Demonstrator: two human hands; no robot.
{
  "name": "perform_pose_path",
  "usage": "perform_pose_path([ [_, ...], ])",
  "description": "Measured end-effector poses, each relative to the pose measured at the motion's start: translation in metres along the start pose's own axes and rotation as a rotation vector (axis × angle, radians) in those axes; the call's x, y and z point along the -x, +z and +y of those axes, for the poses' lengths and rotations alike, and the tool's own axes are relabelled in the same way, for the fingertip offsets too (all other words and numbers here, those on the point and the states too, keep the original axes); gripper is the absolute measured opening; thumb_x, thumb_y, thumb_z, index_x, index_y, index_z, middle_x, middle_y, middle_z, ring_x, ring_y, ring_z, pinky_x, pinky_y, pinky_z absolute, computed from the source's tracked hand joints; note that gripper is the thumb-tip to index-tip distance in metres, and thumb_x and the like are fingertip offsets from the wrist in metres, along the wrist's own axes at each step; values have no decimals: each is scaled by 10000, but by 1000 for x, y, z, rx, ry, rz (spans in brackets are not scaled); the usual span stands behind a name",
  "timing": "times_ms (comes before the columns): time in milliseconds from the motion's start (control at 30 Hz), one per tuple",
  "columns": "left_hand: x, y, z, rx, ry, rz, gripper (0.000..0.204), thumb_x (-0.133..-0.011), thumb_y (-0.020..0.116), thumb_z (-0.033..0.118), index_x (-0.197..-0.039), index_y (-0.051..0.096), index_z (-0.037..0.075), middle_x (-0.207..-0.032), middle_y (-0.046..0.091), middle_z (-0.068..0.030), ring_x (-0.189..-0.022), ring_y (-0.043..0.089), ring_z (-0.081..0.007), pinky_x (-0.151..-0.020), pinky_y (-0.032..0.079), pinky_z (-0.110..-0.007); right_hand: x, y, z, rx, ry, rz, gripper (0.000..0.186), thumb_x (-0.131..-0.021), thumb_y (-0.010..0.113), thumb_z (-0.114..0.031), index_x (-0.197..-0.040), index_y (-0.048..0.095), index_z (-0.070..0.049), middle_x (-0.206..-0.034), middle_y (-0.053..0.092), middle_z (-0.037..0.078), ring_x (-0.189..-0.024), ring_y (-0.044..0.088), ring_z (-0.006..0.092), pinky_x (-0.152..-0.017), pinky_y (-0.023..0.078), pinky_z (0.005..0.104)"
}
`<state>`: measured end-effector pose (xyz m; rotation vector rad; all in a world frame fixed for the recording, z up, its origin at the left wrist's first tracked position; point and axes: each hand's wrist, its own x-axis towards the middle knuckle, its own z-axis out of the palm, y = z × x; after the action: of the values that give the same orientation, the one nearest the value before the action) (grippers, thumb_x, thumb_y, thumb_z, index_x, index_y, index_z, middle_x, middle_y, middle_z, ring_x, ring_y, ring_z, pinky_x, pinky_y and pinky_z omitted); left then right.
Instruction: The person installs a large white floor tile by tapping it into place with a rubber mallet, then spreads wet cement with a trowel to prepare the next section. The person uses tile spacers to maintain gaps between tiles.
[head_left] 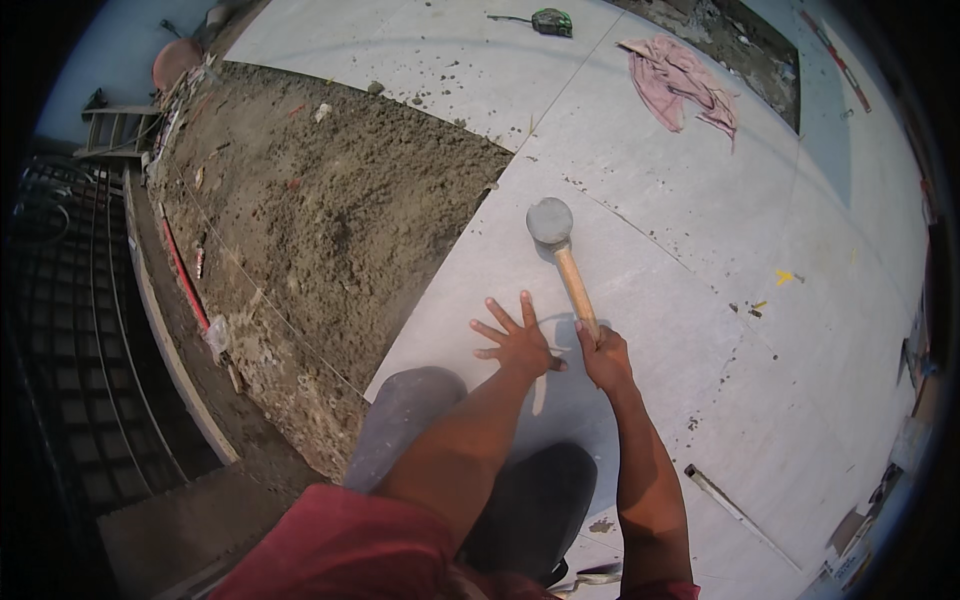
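My right hand is closed round the wooden handle of a mallet. Its round grey head points away from me, over a large pale floor tile. To the left of the mallet, my left hand has its fingers spread over the same tile, close to the edge by the bare mortar. Nothing is in that hand. Rough grey-brown mortar lies beside the tile on the left.
A tape measure and a crumpled pink cloth lie on tiles farther off. Yellow tile spacers are at the right. A metal strip lies near right. A string line crosses the mortar, and a dark metal grille stands far left.
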<state>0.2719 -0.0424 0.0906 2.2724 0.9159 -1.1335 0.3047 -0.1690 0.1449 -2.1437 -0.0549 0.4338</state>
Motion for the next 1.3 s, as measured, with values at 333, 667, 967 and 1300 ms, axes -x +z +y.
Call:
perform_pose_path([
  [333, -4, 6, 0, -14, -10, 36, 1467, -605, 922, 469, -1556, -179, 283, -1537, -303, -312, -1353, -209, -663, -952, 165, -866, 67, 2, 61, 11, -277, 152, 353, -952, 630, -331, -885, 607, 15, -673, 627, 141, -643, 645, 241, -608, 487, 335],
  [667, 0, 1, 4, -10, -35, 89, 1523, -577, 932, 486, -1548, -213, 225, -1558, -256, -307, -1374, -148, -660, -974, 226, -833, 112, -25, 63, -110, -447, 152, 449, -990, 590, -340, -658, 497, -53, -552, 456, 15, -484, 442, 138, -478, 331, 293],
  [967, -5, -1, 7, -56, -67, 58, 1559, -543, 943, 497, -1548, -210, 199, -1557, -260, -303, -1375, -129, -664, -972, 244, -828, 86, -28, 55, -231, -114, 98, 362, -979, 596, -341, -832, 596, -10, -604, 565, 57, -571, 572, 196, -536, 424, 333],
  [1300, -5, -1, 7, -20, -54, 45, 1557, -529, 951, 496, -1553, -185, 202, -1523, -290, -340, -1338, -209, -679, -933, 198, -866, 48, -13, 35, -78, -9, 36, 408, -960, 620, -370, -820, 612, 13, -626, 615, 135, -580, 630, 243, -570, 494, 368],
])
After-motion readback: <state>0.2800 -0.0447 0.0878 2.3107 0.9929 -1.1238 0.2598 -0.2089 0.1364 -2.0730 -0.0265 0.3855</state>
